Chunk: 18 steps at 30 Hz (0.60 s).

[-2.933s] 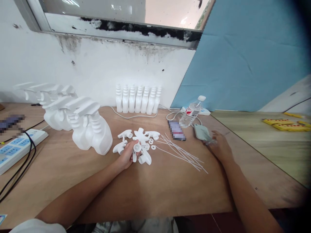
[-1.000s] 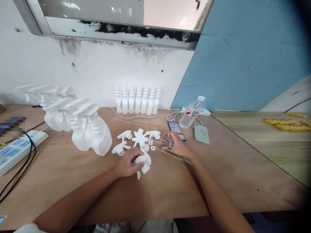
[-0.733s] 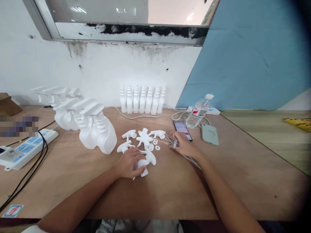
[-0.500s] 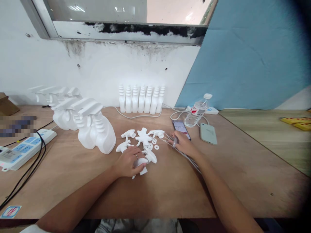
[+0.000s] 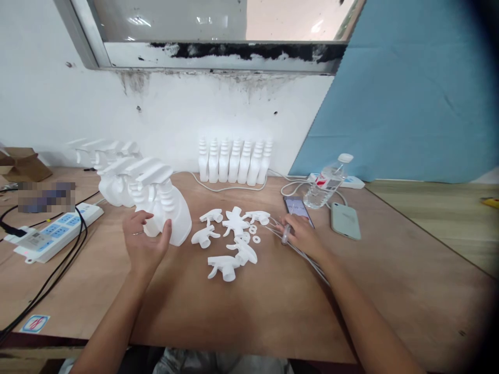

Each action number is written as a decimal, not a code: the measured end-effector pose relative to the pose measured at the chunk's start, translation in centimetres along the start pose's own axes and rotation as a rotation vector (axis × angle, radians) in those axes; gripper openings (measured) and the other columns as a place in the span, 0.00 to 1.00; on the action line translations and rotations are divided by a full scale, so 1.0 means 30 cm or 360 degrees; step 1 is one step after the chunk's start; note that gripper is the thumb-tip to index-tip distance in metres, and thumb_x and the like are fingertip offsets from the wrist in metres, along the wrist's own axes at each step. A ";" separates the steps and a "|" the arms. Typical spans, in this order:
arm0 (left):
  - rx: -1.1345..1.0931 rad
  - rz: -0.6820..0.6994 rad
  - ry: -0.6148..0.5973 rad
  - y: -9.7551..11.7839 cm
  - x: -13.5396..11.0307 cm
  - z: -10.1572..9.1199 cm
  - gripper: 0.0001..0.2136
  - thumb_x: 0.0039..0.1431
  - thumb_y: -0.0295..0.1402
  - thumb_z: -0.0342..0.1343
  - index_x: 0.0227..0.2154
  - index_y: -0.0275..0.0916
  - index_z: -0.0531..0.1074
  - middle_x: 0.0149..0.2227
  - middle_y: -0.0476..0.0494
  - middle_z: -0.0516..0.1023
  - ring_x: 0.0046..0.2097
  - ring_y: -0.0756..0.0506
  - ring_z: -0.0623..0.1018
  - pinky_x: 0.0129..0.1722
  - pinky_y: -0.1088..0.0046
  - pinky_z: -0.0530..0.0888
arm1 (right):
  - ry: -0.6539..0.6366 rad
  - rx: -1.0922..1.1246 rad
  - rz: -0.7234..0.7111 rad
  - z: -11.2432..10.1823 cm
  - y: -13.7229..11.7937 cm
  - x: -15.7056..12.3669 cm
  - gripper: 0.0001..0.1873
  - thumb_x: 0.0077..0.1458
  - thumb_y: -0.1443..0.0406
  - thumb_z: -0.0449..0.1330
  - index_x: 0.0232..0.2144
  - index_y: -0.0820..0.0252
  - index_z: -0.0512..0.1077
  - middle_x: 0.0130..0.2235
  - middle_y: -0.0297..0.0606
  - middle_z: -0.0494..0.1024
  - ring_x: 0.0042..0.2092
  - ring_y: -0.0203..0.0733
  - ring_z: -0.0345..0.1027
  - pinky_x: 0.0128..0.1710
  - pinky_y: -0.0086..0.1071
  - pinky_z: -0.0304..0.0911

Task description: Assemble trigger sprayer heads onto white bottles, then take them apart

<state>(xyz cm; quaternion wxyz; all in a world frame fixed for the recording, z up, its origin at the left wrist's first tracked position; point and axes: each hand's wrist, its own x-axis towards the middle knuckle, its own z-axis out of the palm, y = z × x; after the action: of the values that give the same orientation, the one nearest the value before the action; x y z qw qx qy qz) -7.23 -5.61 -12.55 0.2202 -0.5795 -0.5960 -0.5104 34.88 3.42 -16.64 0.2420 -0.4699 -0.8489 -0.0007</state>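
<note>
My left hand (image 5: 146,241) is in front of the white spray bottles (image 5: 180,218) at the left, thumb and fingers apart, with nothing visible in it. Whether its fingertips touch the nearest bottle cannot be made out. On the table between my hands lie several loose white trigger spray heads (image 5: 225,267) and a few white ring washers (image 5: 256,239). My right hand (image 5: 300,234) is closed around a short clear tube-like piece (image 5: 286,234). Several thin pale tubes (image 5: 307,258) run beneath this hand and forearm.
White bottles without spray heads (image 5: 234,163) line the wall. Right of them are a phone (image 5: 298,208), a clear water bottle (image 5: 325,184) and a pale green phone (image 5: 345,221). At the left lie a power strip (image 5: 64,231), black cables and a cardboard box (image 5: 25,163).
My left hand has let go of a trigger spray head and moved left to the bottles. That head now lies on the table. My right hand keeps its grip, nearly unmoved.
</note>
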 end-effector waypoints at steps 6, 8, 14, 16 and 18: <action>0.0315 -0.0648 -0.0840 0.043 -0.013 -0.012 0.25 0.51 0.54 0.56 0.43 0.39 0.66 0.27 0.48 0.71 0.31 0.42 0.74 0.30 0.71 0.65 | 0.0096 -0.0071 -0.0079 -0.002 -0.028 0.001 0.10 0.63 0.60 0.50 0.31 0.55 0.66 0.32 0.41 0.75 0.36 0.48 0.68 0.39 0.40 0.57; 0.0370 -0.0712 -0.0993 0.057 -0.014 -0.013 0.24 0.51 0.55 0.56 0.39 0.39 0.67 0.23 0.49 0.70 0.28 0.42 0.74 0.27 0.72 0.63 | 0.0102 -0.0082 -0.0083 -0.007 -0.031 0.001 0.10 0.63 0.60 0.50 0.31 0.55 0.67 0.31 0.41 0.75 0.35 0.48 0.68 0.40 0.41 0.57; 0.0336 -0.0141 -0.0553 0.038 -0.067 -0.017 0.17 0.55 0.48 0.56 0.38 0.39 0.69 0.29 0.45 0.75 0.30 0.44 0.76 0.28 0.73 0.64 | 0.0364 0.0105 0.0044 -0.026 -0.061 -0.005 0.11 0.61 0.58 0.53 0.30 0.56 0.70 0.30 0.40 0.76 0.34 0.45 0.68 0.41 0.40 0.60; 0.0231 0.0112 -0.0433 0.067 -0.062 -0.013 0.18 0.56 0.45 0.57 0.44 0.39 0.68 0.33 0.44 0.77 0.33 0.44 0.77 0.29 0.73 0.66 | 0.0486 0.0331 0.0193 -0.044 -0.100 0.004 0.13 0.60 0.55 0.55 0.28 0.56 0.70 0.29 0.38 0.76 0.32 0.43 0.67 0.36 0.37 0.61; 0.0127 0.0310 -0.0446 0.128 -0.028 0.001 0.19 0.57 0.43 0.57 0.48 0.39 0.67 0.35 0.43 0.78 0.33 0.44 0.78 0.30 0.73 0.67 | 0.0552 0.0667 0.0332 -0.075 -0.155 0.030 0.14 0.58 0.53 0.57 0.29 0.57 0.71 0.29 0.37 0.77 0.31 0.41 0.68 0.33 0.34 0.63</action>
<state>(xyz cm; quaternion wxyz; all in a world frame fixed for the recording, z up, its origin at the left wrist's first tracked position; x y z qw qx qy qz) -3.51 -6.71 -11.91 0.2063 -0.6906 -0.5819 -0.3767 31.69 1.03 -13.22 0.4742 -0.4874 -0.7235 0.1193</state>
